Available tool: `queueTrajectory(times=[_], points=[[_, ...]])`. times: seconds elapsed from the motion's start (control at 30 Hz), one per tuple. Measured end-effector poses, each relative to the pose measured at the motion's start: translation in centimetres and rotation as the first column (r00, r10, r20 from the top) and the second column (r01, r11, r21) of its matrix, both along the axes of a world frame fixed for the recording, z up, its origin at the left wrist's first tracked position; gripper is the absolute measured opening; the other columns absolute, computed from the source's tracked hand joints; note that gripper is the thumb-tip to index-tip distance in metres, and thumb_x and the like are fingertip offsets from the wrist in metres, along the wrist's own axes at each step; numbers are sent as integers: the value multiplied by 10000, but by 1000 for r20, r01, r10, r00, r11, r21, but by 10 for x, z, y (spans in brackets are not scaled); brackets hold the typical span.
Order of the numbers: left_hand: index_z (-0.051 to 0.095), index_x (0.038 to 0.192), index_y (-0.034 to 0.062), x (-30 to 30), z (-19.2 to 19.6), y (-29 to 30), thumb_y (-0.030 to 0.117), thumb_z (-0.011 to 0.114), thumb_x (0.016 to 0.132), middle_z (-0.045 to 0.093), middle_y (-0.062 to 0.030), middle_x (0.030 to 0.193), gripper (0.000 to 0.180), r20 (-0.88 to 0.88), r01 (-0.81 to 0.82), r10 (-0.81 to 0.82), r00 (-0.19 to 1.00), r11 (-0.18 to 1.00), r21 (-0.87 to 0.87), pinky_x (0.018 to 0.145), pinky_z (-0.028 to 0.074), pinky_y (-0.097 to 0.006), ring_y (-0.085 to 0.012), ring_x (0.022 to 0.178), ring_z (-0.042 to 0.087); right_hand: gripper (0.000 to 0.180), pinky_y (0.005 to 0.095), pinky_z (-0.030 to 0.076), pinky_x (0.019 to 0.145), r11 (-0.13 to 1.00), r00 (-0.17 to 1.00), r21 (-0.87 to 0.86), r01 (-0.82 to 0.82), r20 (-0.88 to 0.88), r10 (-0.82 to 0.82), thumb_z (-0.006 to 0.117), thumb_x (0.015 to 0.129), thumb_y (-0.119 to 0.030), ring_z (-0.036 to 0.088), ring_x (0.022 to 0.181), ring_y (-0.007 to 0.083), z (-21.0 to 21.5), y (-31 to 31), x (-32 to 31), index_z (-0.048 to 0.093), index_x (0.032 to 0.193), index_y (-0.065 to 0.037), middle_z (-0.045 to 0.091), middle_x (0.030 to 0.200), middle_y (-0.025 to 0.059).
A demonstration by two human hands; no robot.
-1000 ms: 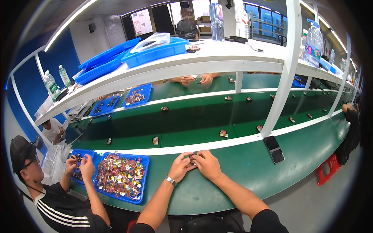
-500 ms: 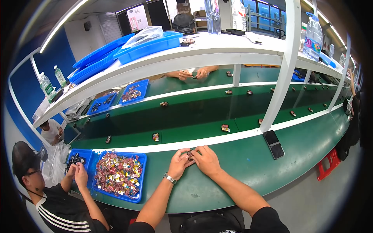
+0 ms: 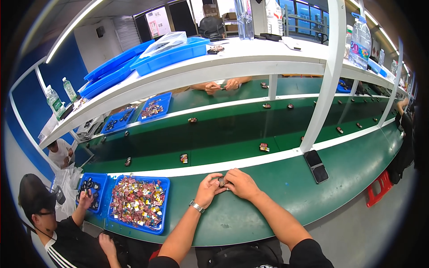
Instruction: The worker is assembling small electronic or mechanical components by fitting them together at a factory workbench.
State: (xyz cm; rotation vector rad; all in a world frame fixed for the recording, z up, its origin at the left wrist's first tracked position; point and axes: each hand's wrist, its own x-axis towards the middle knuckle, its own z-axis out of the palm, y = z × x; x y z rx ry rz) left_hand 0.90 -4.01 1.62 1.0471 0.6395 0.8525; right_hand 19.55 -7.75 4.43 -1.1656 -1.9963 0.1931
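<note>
— Hands first: how do they sit?
— Left hand (image 3: 208,189) and right hand (image 3: 240,184) meet fingertip to fingertip on the green counter (image 3: 268,210), fingers curled, both pinching one small dark part (image 3: 221,182) between them.
— Anything near?
— Blue tray (image 3: 163,210) of bright small pieces lies left of the left hand; a dark phone (image 3: 316,166) lies well right of the right hand.

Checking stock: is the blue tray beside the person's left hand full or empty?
Full: the blue tray is heaped edge to edge with small colourful pieces.
</note>
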Motion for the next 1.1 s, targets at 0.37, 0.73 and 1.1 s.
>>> queueTrajectory(times=[0.37,0.73,1.1], points=[[463,1298,23,0,2,0,27,426,1003,626,-99,1140,298,-51,13,-12,999,1000,23,918,552,-330,-160,1041,629,93,378,470,862,981,1000,-194,8,12,-6,735,769,-133,517,1042,243,9,-4,-1,719,860,-125,563,1023,49],[457,1294,34,-7,-1,2,-23,528,936,612,-95,1176,370,6,118,-119,993,990,75,921,538,-344,-172,1065,616,74,409,392,1040,989,973,-147,-17,-231,-17,687,810,-127,452,1243,298,-8,0,-5,705,847,-65,582,1248,90],[465,1279,32,-5,2,1,29,516,964,630,-106,1138,319,-12,138,-138,990,990,37,892,552,-338,-187,1052,629,93,399,416,1013,956,964,-235,-174,-239,116,692,802,-129,477,1216,275,-2,-5,6,686,872,-68,593,1213,62]])
